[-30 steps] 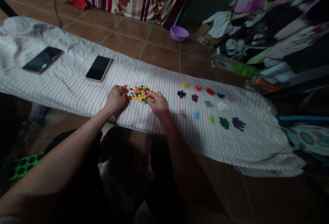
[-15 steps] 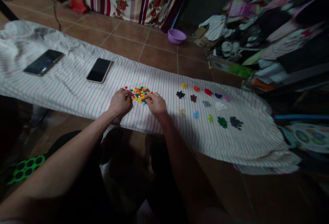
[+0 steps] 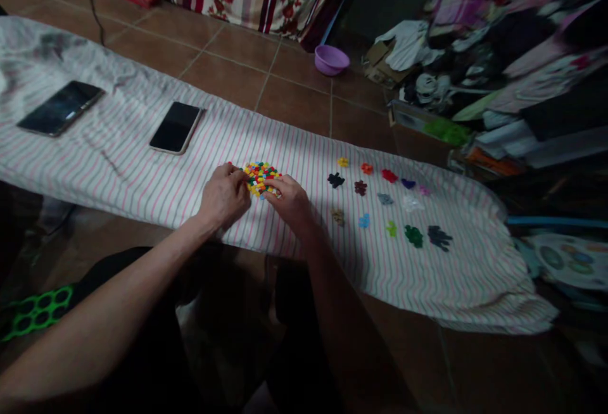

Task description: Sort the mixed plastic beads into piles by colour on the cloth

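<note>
A heap of small mixed-colour pieces (image 3: 260, 176) lies on the striped cloth (image 3: 294, 154). My left hand (image 3: 224, 195) rests at the heap's left edge, fingers bent towards the pieces; its fingertips are partly hidden. From the right, my right hand (image 3: 289, 199) touches the heap's lower right side with its thumb and fingers close together; any piece between them is too small to make out. Farther right are single-colour clusters, among them black pieces (image 3: 335, 180), red pieces (image 3: 389, 176), green pieces (image 3: 413, 236) and dark grey pieces (image 3: 439, 238).
A phone (image 3: 176, 127) and a tablet-like device (image 3: 61, 108) lie on the cloth to the left. Beyond, a purple basin (image 3: 331, 60) stands on the tiled floor, near a cardboard box (image 3: 384, 66) and piled clothes at the right.
My left hand has closed in slightly on the heap's left edge, and my right hand has shifted a little lower along its right side. The view has moved slightly.
</note>
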Tool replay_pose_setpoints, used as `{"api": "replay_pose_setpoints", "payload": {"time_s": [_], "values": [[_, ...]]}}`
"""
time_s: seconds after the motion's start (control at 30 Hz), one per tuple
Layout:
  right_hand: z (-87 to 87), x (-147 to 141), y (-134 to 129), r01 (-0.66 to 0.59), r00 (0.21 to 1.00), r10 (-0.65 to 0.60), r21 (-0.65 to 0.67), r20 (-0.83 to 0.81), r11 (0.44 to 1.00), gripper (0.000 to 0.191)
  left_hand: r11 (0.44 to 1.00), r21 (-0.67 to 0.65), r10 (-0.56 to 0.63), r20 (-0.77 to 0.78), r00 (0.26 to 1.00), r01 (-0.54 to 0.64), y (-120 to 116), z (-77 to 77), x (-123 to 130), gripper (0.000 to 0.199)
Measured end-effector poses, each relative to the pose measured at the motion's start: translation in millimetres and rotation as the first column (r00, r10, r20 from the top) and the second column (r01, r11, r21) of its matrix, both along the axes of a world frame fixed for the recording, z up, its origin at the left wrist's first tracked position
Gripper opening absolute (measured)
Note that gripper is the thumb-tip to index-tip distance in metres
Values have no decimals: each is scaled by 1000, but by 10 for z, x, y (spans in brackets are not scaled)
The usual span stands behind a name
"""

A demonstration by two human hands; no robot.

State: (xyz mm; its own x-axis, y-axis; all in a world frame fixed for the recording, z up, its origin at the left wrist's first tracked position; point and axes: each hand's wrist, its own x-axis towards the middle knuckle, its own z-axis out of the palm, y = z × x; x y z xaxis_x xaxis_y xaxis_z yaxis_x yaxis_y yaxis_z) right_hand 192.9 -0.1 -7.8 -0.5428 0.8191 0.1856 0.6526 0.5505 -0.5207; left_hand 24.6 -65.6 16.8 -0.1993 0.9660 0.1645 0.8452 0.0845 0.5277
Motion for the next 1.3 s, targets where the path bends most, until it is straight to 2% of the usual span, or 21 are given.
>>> {"api": "replay_pose_setpoints", "payload": {"time_s": [0.1,0.2,0.5,0.67,0.97,1.3], "values": [[15,-68,5,4,1000,-4,-1,22,1000,20,995,-23,-94,-18,995,94,18,9,80,30],[17,-139,2,9,1000,-9,15,28,1000,18,989,-48,-139,-26,990,138,38,4,126,32],[29,-155,-19,94,994,-92,32,-59,995,24,998,-61,-31,29,999,33,28,22,64,29],[35,-75,-72,34,997,-32,31,-72,999,23,998,-64,14,84,996,-9,5,-16,-40,29],[-6,-113,-96,-10,1000,11,48,-27,999,22,992,-118,-27,51,998,33,33,-2,-6,29],[-14,-261,-58,10,998,-14,70,65,997,26,990,-134,-43,40,998,48,47,-16,24,29]]}}
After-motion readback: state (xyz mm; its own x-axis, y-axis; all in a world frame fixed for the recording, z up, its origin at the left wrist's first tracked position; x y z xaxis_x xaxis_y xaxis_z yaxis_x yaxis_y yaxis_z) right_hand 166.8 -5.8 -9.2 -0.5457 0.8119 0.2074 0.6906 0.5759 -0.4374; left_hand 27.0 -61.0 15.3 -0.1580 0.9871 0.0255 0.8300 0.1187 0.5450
